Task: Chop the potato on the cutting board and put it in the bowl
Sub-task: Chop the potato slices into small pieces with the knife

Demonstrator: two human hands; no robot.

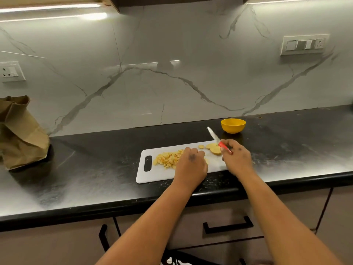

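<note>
Potato slices wait at the far right of the white cutting board beside the diced pile, so the left hand, fingers curled on the board, should steady them clear of the red-handled knife the right hand grips, yellow bowl just beyond.

Black stone-look counter, polished, speckled, glare patches. White cutting board, smooth matt plastic. Yellow bowl, glossy plastic. Far-left brown bag, creased matt paper. Backsplash, glossy veined marble look.
</note>
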